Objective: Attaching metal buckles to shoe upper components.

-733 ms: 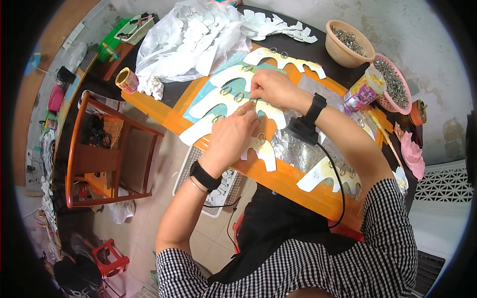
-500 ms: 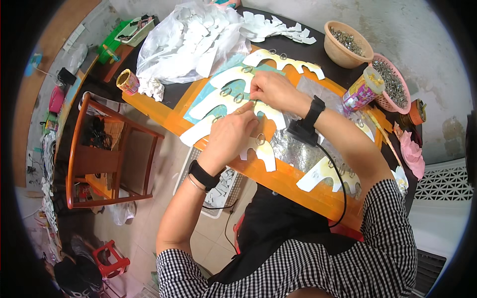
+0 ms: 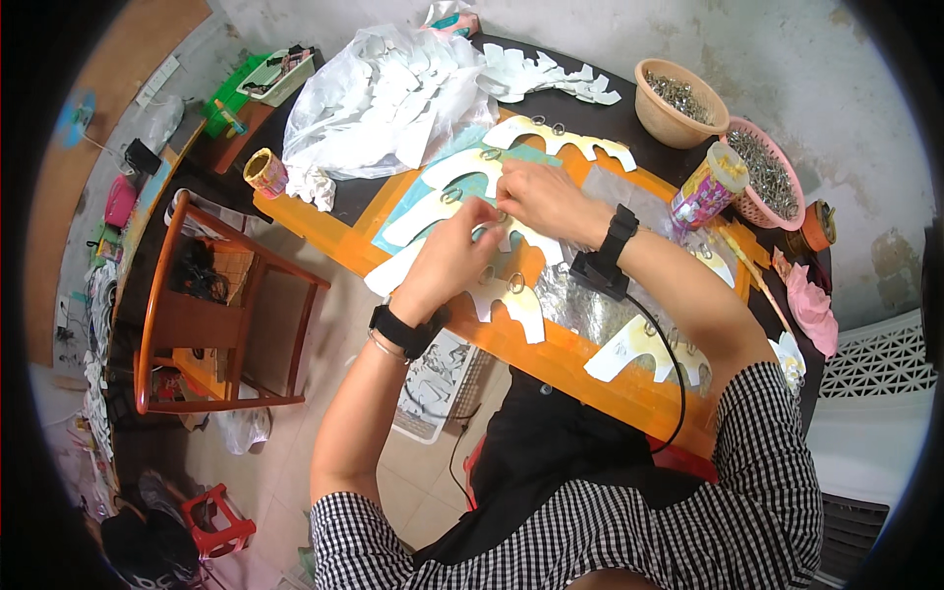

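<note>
White arched pieces with yellow-smeared edges lie in rows across the work board, several bearing small metal rings. My left hand [image 3: 450,254] is over a middle piece [image 3: 418,218], its fingers bent and drawn together near the thumb. Close against its fingertips, my right hand [image 3: 547,202] pinches down at the piece's upper edge; whatever is between the fingertips of either hand is too small or covered. A metal ring [image 3: 516,283] shows on the nearer piece [image 3: 521,310] below the hands. Farther off, another arched piece [image 3: 580,141] carries two rings.
A plastic bag [image 3: 379,98] of white pieces stands at the back left. A beige bowl [image 3: 654,113] and a pink basket [image 3: 798,211], both with metal parts, stand at the right, beside a jar [image 3: 700,197] of yellow paste. A wooden chair [image 3: 211,334] is at left.
My left hand has drawn its fingers back and curled them, its index finger no longer stretched out over the piece. My right hand stays at nearly the same spot.
</note>
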The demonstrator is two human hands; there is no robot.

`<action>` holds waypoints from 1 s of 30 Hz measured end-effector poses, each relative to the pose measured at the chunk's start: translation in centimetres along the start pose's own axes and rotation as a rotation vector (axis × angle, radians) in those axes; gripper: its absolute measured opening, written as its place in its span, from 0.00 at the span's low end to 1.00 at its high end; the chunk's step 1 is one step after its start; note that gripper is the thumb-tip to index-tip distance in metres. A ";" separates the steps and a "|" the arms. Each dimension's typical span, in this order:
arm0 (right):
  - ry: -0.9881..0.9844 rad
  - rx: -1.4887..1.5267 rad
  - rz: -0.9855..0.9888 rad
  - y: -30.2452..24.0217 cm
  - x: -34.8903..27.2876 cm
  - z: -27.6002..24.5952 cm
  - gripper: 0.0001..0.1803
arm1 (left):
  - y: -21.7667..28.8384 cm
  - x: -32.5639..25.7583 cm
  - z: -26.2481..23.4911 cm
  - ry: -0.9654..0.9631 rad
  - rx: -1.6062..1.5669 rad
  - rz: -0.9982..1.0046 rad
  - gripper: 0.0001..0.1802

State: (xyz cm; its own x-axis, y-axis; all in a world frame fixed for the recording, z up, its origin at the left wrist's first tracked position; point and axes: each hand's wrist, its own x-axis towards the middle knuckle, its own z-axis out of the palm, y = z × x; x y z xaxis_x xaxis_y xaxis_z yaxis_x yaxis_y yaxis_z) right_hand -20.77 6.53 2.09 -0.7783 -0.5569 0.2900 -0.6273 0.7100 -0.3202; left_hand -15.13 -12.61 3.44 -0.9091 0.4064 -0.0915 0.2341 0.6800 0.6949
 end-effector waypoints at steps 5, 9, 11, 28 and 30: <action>-0.035 0.033 0.028 -0.3 0.0 -0.6 0.07 | -0.2 -0.7 -1.0 0.063 -0.902 -0.097 0.26; -0.006 0.462 0.074 -1.1 0.2 -2.3 0.07 | 0.4 -1.1 -1.4 0.111 -1.228 -0.196 0.40; -0.044 0.666 0.117 -2.8 0.2 -3.5 0.07 | 1.2 -1.6 -1.8 0.109 -1.240 -0.213 0.43; -0.100 0.951 0.106 -3.4 -0.4 -3.9 0.04 | 0.7 -1.6 -0.6 -0.203 -1.457 -0.207 0.22; -0.107 0.966 0.136 -3.4 -0.5 -4.1 0.04 | -0.4 -1.5 -0.2 -0.180 -1.493 -0.213 0.19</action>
State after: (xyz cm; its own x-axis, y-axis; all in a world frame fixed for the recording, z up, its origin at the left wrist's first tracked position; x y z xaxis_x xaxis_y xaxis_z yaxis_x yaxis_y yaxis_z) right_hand -18.12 6.18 6.69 -0.8143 -0.5663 0.1277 -0.2472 0.1392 -0.9589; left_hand -13.89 -13.62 3.49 -0.8012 0.5251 -0.2871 -0.5453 -0.4431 0.7115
